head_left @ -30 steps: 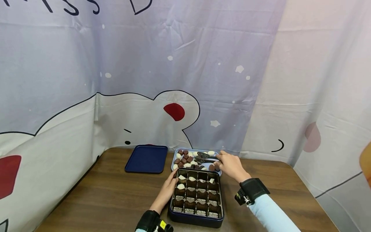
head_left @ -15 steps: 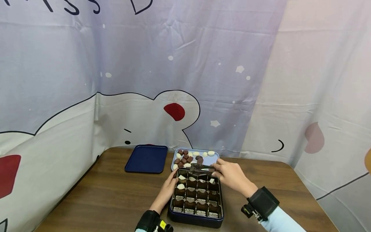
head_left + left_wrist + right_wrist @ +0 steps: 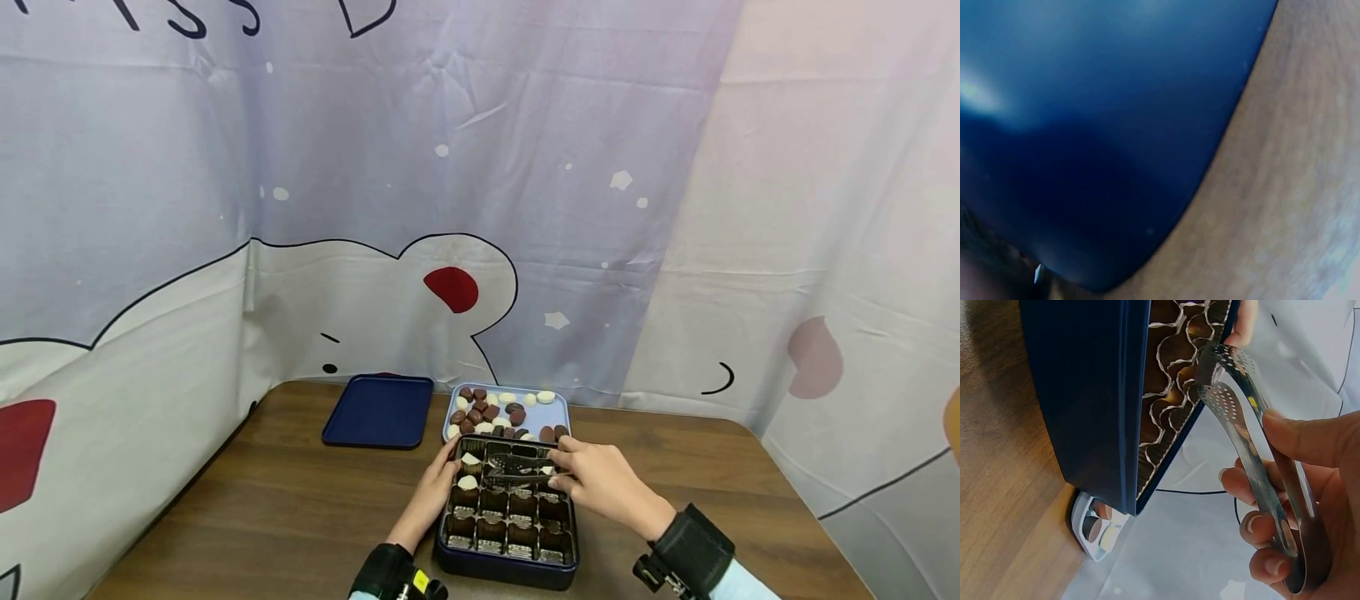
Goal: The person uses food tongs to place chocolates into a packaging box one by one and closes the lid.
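Observation:
My right hand grips metal serving tongs with perforated tips. Those tips lie over the upper compartments of a dark blue box with a brown divided insert. In the right wrist view the tongs' tips are slightly apart at the box's far rim; I cannot tell whether a chocolate is between them. My left hand holds the box at its upper left side, thumb by the rim. White chocolates sit in a few left compartments. The box's blue wall fills most of the left wrist view.
Behind the box, a light blue tray bears several white, milk and dark chocolates. A dark blue lid lies to its left on the wooden table. A printed curtain hangs behind the table.
My right hand has brought the tongs from the right part of the tray toward me, over the box's upper compartments. The left hand and the box have stayed put.

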`<state>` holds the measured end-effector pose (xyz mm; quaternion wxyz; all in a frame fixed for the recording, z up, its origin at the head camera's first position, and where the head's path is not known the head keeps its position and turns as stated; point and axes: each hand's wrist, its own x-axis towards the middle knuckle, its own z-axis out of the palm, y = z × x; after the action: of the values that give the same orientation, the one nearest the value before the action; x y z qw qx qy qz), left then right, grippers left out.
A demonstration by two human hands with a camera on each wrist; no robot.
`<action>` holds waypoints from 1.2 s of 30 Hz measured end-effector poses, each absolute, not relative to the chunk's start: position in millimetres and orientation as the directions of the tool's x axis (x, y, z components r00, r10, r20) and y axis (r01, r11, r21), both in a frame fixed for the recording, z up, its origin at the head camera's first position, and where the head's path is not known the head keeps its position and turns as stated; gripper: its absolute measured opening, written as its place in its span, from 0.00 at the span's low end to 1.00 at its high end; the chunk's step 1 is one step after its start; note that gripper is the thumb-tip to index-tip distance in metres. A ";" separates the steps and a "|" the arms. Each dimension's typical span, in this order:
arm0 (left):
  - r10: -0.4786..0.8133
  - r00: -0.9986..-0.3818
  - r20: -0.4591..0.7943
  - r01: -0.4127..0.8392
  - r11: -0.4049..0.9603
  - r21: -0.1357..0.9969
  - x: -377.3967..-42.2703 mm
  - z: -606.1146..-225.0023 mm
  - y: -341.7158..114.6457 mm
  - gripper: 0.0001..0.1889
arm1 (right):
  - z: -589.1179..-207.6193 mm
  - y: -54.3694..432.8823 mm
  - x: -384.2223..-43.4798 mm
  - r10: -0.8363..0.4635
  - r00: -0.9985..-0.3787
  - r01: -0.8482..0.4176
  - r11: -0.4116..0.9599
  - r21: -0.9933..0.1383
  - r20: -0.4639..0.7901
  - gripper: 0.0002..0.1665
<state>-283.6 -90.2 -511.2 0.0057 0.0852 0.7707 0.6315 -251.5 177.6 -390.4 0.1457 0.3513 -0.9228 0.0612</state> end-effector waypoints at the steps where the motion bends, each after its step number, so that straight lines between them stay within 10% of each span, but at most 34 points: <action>1: 0.138 -0.986 0.098 0.124 0.189 0.974 -283.8 -511.5 -90.3 0.27 | -390.5 177.5 -251.7 -0.629 -0.712 -0.666 0.746 -0.017 0.311 0.18; 15: 0.144 -0.984 0.105 0.131 0.190 0.973 -284.5 -509.1 -89.8 0.27 | -375.3 198.0 -277.0 -0.436 -0.797 -0.497 0.867 -0.045 0.417 0.19; 25: 0.139 -0.984 0.113 0.138 0.186 0.973 -285.0 -512.8 -89.2 0.27 | -385.8 227.5 -298.8 -0.299 -0.914 -0.327 0.943 -0.063 0.274 0.20; 36: 0.131 -0.984 0.120 0.144 0.186 0.972 -283.9 -510.5 -89.2 0.27 | -410.7 234.5 -312.8 -0.334 -0.895 -0.344 0.939 0.019 0.296 0.14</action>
<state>-283.9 -89.2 -510.5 -0.0050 0.0892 0.7700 0.6318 -312.8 234.5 -410.7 0.1490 0.1744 -0.9732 0.0169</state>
